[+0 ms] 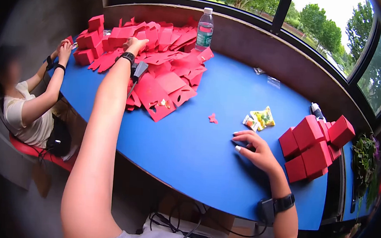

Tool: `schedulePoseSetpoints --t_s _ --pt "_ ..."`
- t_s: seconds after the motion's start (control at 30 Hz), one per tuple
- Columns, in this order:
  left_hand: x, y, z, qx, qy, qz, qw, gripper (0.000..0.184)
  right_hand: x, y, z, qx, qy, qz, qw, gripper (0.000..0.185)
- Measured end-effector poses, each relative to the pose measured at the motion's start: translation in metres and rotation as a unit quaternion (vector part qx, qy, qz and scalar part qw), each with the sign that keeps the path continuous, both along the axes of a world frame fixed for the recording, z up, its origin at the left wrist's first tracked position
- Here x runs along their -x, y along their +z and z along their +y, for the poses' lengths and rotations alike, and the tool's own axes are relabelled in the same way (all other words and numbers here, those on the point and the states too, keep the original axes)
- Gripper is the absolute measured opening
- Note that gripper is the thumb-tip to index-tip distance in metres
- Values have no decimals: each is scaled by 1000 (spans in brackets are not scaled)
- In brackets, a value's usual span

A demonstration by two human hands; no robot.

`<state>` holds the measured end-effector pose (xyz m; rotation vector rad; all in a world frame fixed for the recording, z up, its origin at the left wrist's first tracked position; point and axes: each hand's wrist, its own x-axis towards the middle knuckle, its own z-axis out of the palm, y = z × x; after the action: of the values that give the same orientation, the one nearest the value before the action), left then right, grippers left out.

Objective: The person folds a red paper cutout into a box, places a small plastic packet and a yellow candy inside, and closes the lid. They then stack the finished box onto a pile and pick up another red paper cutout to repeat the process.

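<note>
My left hand point(135, 46) is stretched far out to the heap of flat red cardboard pieces point(169, 80). Its fingers are bent around a red cardboard piece at the back of the heap, with some fingertips hidden. My right hand point(257, 153) hovers low over or rests on the blue table, fingers apart and holding nothing. To its right stands a stack of folded red boxes point(307, 147). Just beyond its fingers lie yellow-green snack packets point(261, 118). A small red scrap point(213, 118) lies on the table to its left.
A water bottle point(204, 30) stands behind the heap, against the wall. At the left, another person point(37, 99) works beside more red boxes point(90, 41). Clear plastic bits point(273, 82) and a small dark-and-white tube point(317, 111) lie toward the window. Cables point(179, 222) hang below the table's front edge.
</note>
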<state>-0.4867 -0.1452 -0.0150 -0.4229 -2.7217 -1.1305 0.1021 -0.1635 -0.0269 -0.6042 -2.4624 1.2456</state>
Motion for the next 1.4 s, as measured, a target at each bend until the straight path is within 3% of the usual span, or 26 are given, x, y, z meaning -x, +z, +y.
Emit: schedulePoseSetpoints --t_s 0.07,0.1,0.2,0.3,0.33,0.4,0.43,0.5,0.53,0.6,0.67,0.73,0.8,0.87,0.93,0.97,1.0,1.07,1.17,1.2,1.27,1.3,1.33,1.4 --pt "-18 7 19 -25 -32 -32 999 130 1 -2 2 9 -9 -2 1000 30" --pt "-1 -5 37 -48 -39 -6 998 137 4 1 4 4 -12 1 1000 30" --pt "-30 1 39 -26 -2 -10 1000 134 5 6 0 6 -23 -27 999 30" --pt "-18 -15 48 66 53 -91 992 122 8 9 -2 11 -22 -30 999 28" --pt "-17 -16 44 57 39 -80 994 114 8 10 -5 4 -34 -31 999 27" --pt "-15 -16 40 53 79 -12 995 77 9 8 -6 2 -44 -33 998 26" --pt "-12 -14 28 56 83 -12 995 77 10 8 -7 -4 -48 -31 998 24" --pt "-7 1 0 1 -42 26 999 36 10 11 -8 -19 -50 -25 998 23" --pt "-6 6 -7 0 -38 27 999 36 10 11 -8 -20 -46 -24 998 23" --pt "-8 22 -20 -113 28 123 985 18 8 10 -9 -16 -44 -24 999 24" --pt "-47 57 -36 -196 0 154 968 18 6 10 -6 -5 -32 -23 999 25" --pt "-95 73 -52 -335 -161 45 927 34 3 -4 4 -4 -13 0 1000 26" --pt "-175 43 -42 -442 -348 -31 826 52 4 -12 8 95 -25 36 995 34" --pt "-270 42 -74 -384 -454 -186 782 67 1 -15 11 151 -12 112 982 43" --pt "-300 3 -57 -337 -548 -96 760 65 -2 -6 5 184 -49 82 978 47" --pt "-297 -30 -34 -308 -530 -34 790 63 -3 -9 7 174 -43 82 980 46" --pt "-300 -32 -31 -260 -546 -122 787 52 -3 -13 9 164 -33 79 983 45" --pt "-313 -18 -42 -225 -466 -187 835 39 -2 -15 13 160 -36 76 984 45" --pt "-294 -33 -27 -213 -435 -38 874 20 0 -18 13 167 -37 83 982 42" --pt "-297 -31 -30 -214 -434 -35 874 20 -1 -19 13 166 -36 85 982 42" --pt "-297 -22 -36 -207 -394 86 891 21 2 -21 16 137 -42 63 988 42" --pt "-297 -12 -41 -129 -375 80 914 30 3 -23 17 168 -40 95 980 47" --pt "-306 -2 -50 -125 -373 79 916 30 4 -24 16 172 -38 95 980 47" --pt "-332 14 -54 44 -284 292 912 60 4 -23 17 126 -49 84 987 46"
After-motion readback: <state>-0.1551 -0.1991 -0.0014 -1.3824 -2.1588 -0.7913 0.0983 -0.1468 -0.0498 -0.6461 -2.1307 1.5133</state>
